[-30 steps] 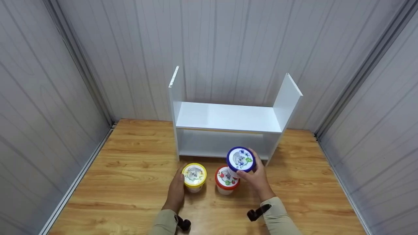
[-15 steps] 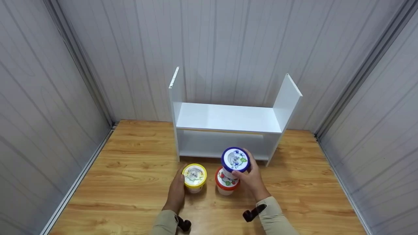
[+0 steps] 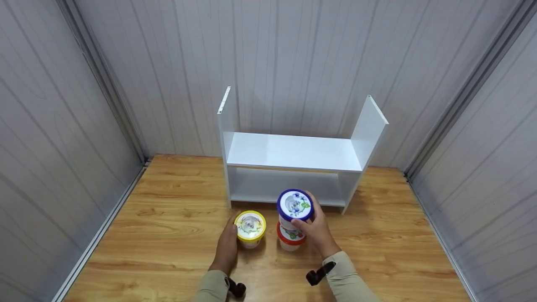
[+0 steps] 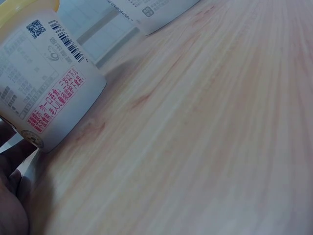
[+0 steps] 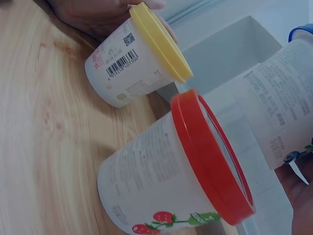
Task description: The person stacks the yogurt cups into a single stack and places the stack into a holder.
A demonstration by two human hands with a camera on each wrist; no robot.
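My right hand [image 3: 317, 230] grips a white tub with a blue lid [image 3: 295, 205], its thumb at the near side of the rim. This tub hangs over a red-lidded tub [image 3: 290, 239]; in the right wrist view a gap shows between its base and the red lid [image 5: 210, 156]. The red-lidded tub stands upright on the wooden table, with strawberries printed on its side. To the left, my left hand [image 3: 227, 244] holds a tub with a yellow lid [image 3: 250, 225] by its left side; this tub [image 4: 46, 83] stands on the tabletop. Part of the left fingers is hidden behind it.
A white two-tier shelf unit [image 3: 293, 151] with tall side panels stands just behind the tubs. Wood-grain table [image 3: 176, 235] stretches around them. Pale panelled walls [image 3: 293, 63] close off the back and both sides.
My right hand has carried the blue-lidded tub left, from the right edge of the red-lidded tub to over it. My left hand and the yellow-lidded tub have stayed in place.
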